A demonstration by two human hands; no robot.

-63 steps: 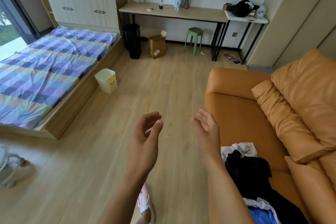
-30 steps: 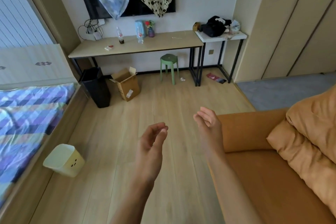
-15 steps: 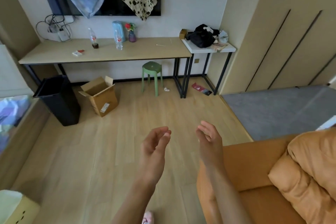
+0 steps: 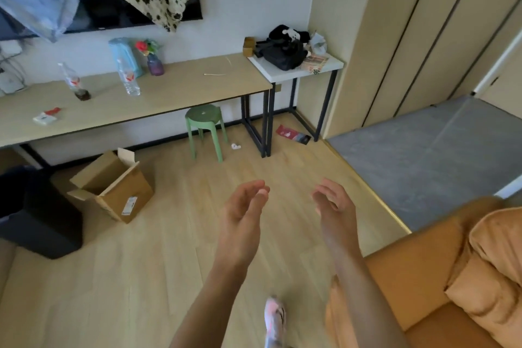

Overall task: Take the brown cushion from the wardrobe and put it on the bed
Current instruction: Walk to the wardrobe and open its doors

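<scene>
My left hand point(image 4: 243, 209) and my right hand point(image 4: 334, 206) are raised side by side over the wooden floor, palms facing each other, fingers apart and holding nothing. The beige wardrobe point(image 4: 418, 37) with dark vertical door gaps stands closed at the right, beyond a grey mat point(image 4: 423, 155). No cushion from inside it is visible. The bed is out of view. An orange sofa point(image 4: 418, 285) with orange-brown cushions point(image 4: 494, 268) sits at the lower right, just beside my right forearm.
A long desk point(image 4: 169, 93) with bottles and a white side table point(image 4: 285, 69) line the far wall. Under them stand a green stool point(image 4: 204, 130), an open cardboard box point(image 4: 113, 186) and a black bin point(image 4: 36, 215). My shoe point(image 4: 274, 319) is below.
The view has swung right and moved forward: the bed and yellow bin have left the frame, and the wardrobe and grey mat have come into view. Both hands stay raised and empty.
</scene>
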